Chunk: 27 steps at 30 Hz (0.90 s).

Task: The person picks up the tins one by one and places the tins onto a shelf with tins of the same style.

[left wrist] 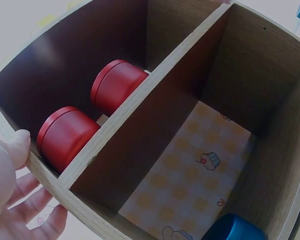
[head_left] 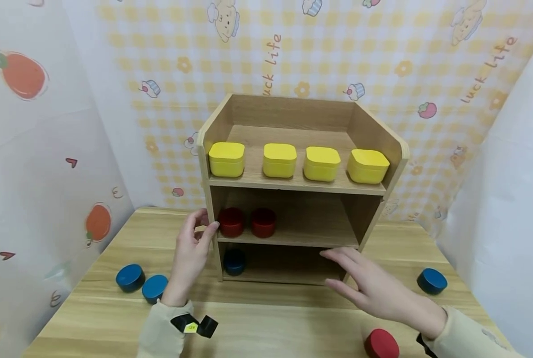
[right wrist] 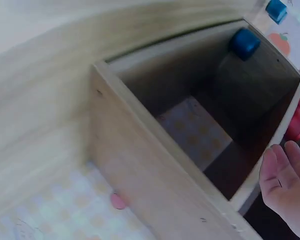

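A small wooden shelf unit [head_left: 289,189] stands in front of me. My left hand [head_left: 193,253] holds its left side panel, thumb at the front edge and fingers along the outside. Just inside, two red round tins [head_left: 231,222] [head_left: 263,223] sit on the middle shelf. Below them, at the left of the bottom compartment, is a blue round tin [head_left: 234,262]. My right hand [head_left: 374,286] hovers at the unit's lower right front, its fingers extended and holding nothing; the right wrist view shows this hand [right wrist: 287,187] close to the middle board's edge.
Several yellow square-shaped tins [head_left: 226,159] line the top shelf. Two blue tins [head_left: 130,278] [head_left: 155,289] lie on the wooden table [head_left: 266,323] at left, another blue tin [head_left: 432,281] at right. A red tin [head_left: 381,343] is near the front right. Patterned cloth hangs behind.
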### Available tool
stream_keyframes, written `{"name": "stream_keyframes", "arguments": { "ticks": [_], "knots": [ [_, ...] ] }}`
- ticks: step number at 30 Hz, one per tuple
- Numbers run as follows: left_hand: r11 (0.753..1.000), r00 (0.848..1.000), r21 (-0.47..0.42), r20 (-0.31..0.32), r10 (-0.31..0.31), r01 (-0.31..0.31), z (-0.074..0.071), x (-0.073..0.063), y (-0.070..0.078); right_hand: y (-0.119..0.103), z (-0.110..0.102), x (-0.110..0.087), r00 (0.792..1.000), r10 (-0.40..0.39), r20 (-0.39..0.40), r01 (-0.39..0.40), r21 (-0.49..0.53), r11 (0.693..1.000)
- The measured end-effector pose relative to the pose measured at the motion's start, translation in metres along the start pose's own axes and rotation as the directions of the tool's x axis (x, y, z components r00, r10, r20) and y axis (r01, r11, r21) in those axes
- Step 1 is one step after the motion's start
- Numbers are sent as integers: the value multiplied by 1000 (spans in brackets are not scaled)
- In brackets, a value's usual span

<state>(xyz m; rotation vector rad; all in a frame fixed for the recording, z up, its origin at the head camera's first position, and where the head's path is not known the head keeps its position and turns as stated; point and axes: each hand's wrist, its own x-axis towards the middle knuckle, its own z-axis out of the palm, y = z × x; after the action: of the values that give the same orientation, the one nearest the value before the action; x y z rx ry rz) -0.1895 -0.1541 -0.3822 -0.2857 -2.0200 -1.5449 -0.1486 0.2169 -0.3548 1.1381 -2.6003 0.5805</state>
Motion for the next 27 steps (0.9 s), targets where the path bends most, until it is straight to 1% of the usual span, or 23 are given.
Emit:
{"name": "stream_keyframes", "arguments": {
  "ticks": [2,4,8,11,13,15,18,20,21,22,23,27],
  "knots": [
    [1000,1000,-5,2,8,-8,1,0,1,2,3,-10,1000,-4,-8,4,-28,1000],
    [1000,1000,-16,6,23,-23,2,0,1,4,6,-18,1000,7,-11,-7,-20,1000],
    [999,999,-16,6,33,-32,2,0,1,7,13,-31,1000,24,7,-25,19,1000],
    [1000,1000,-8,4,23,-23,2,0,0,9,17,-40,999,34,30,-35,37,999],
    [1000,1000,7,0,10,-10,2,-1,2,9,18,-45,997,60,57,-63,39,997],
    [1000,1000,12,-1,-2,2,1,-1,7,9,19,-52,992,100,79,-104,39,994],
    [1000,1000,26,0,0,0,1,-3,22,11,20,-62,983,149,110,-156,63,986],
    [1000,1000,27,5,1,-1,0,-4,32,14,21,-69,980,156,124,-168,94,981],
    [999,1000,35,6,1,-1,0,-5,34,17,22,-73,979,151,139,-167,111,980],
    [999,1000,43,7,3,-3,0,-5,35,19,23,-76,978,142,156,-163,137,977],
    [999,1000,41,6,-2,2,0,-4,32,22,24,-80,976,131,172,-158,156,975],
    [999,1000,48,6,-15,15,0,-2,13,34,29,-92,977,61,206,-108,228,968]
  ]
}}
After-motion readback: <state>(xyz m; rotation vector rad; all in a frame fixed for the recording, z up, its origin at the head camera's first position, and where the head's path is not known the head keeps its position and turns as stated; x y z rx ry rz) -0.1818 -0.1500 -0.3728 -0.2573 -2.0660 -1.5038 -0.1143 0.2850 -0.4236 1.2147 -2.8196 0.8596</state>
